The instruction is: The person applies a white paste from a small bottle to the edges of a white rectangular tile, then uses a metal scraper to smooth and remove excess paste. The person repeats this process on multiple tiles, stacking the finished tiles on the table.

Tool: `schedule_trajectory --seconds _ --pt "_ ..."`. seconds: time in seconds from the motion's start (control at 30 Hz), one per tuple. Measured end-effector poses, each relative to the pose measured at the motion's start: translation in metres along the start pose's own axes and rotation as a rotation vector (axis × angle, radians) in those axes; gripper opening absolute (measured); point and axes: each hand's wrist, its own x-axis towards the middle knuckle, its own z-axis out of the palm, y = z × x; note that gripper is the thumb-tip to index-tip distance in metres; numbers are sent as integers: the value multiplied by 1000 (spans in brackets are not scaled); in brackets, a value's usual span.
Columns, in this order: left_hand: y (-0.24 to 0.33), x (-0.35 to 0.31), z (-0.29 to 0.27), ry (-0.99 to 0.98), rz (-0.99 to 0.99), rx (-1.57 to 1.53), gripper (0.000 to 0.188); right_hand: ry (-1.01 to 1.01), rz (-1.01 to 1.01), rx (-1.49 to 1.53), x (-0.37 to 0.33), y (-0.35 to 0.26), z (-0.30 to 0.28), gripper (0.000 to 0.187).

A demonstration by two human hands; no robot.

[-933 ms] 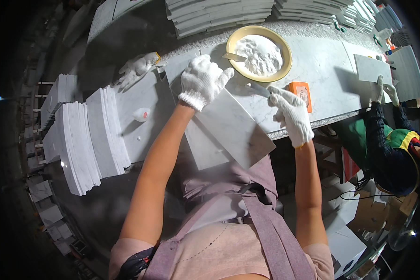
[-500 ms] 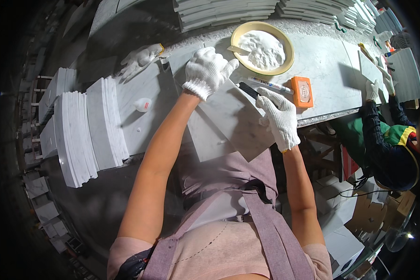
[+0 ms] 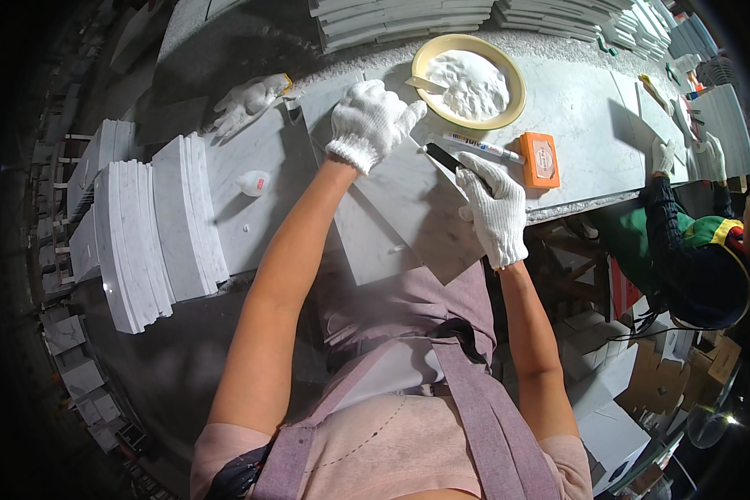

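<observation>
A grey-veined marble tile (image 3: 437,221) lies aslant over another tile (image 3: 375,250), its near corner jutting past the table edge above my apron. My left hand (image 3: 368,125), in a white knit glove, is curled around the tile's far end, thumb pointing right. In my gloved right hand (image 3: 496,200) is a slim black tool (image 3: 442,157) with a pale tip, held along the tile's right edge. The kind of tool cannot be made out. Just beyond it lie a white paint marker (image 3: 483,147) and an orange box (image 3: 541,161).
A yellow bowl (image 3: 517,96) of white powder with a scraper stands beyond my hands. On the left are a spare glove (image 3: 246,104), a small white bottle (image 3: 252,183) and stacked tiles (image 3: 133,242). A co-worker (image 3: 692,267) handles tiles at the right.
My right hand has shifted slightly left and down, and the black tool is tilted differently. My left hand stays on the tile. The co-worker's hands have moved apart.
</observation>
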Motion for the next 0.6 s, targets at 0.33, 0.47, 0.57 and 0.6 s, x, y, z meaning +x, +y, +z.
schedule_trajectory --seconds 0.33,0.47,0.57,0.6 --pt "-1 1 2 76 54 10 40 55 -175 -82 -1 14 5 29" --pt "-2 2 3 3 52 -28 40 81 -262 -149 0 16 6 28" --pt "-2 2 4 51 54 -31 41 91 -181 -57 1 12 3 28" --pt "-2 2 5 64 60 -32 41 71 -138 11 2 10 1 30"
